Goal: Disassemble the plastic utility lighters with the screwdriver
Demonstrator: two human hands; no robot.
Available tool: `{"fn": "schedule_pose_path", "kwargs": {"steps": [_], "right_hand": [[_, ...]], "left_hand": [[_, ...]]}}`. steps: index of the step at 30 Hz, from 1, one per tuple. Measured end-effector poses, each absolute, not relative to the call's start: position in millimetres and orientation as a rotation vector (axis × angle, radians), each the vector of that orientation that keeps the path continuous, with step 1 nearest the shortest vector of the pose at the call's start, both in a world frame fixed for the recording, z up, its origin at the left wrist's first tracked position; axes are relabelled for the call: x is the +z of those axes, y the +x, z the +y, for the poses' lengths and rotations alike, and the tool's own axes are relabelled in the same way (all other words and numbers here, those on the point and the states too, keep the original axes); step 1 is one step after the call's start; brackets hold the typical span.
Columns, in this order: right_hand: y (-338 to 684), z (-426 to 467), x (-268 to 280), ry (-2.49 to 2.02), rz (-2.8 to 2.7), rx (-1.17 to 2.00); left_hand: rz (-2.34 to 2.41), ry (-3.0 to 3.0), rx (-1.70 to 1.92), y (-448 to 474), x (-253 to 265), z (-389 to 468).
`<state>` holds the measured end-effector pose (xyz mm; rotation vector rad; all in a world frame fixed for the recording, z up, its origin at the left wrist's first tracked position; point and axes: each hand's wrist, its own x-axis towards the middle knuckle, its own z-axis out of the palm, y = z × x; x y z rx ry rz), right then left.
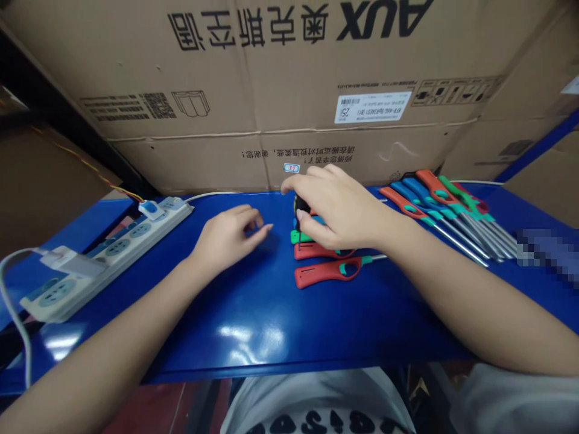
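My right hand (337, 208) is closed around a small screwdriver (298, 208) with a black handle, held upright. Its thin shaft points down at the butt end of a red long-nosed lighter (310, 251); whether the tip sits in a screw I cannot tell. Nearer to me lies another red lighter (323, 274), parallel to it. A green lighter (301, 236) and further ones behind it are partly covered by my right hand. To the left, my left hand (230, 235) rests on the blue table (253, 313), fingers loosely bent, thumb apart, holding nothing.
Several orange, blue, green and red lighters (434, 196) lie in a pile on the right. A white power strip (122, 247) with plugs and cables runs along the left side. Behind the table stands a large cardboard box (271, 90). A small label (292, 167) shows before it.
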<state>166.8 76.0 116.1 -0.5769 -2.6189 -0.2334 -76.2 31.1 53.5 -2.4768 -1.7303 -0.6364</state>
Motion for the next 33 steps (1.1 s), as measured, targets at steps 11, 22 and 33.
{"fn": "schedule_pose_path", "kwargs": {"steps": [11,22,33], "right_hand": [[160.2,66.9,119.9,-0.741,-2.660,-0.239],[158.2,68.4,124.1,-0.667,-2.694,-0.237],[166.6,72.8,120.7,-0.596,-2.672,-0.226]], "left_hand": [[-1.229,-2.880,-0.652,-20.1,26.7,-10.0],[-1.265,-2.888,-0.766,-24.7,14.0,0.0],[-1.506,-2.736,-1.222,-29.6,13.4,11.4]]}}
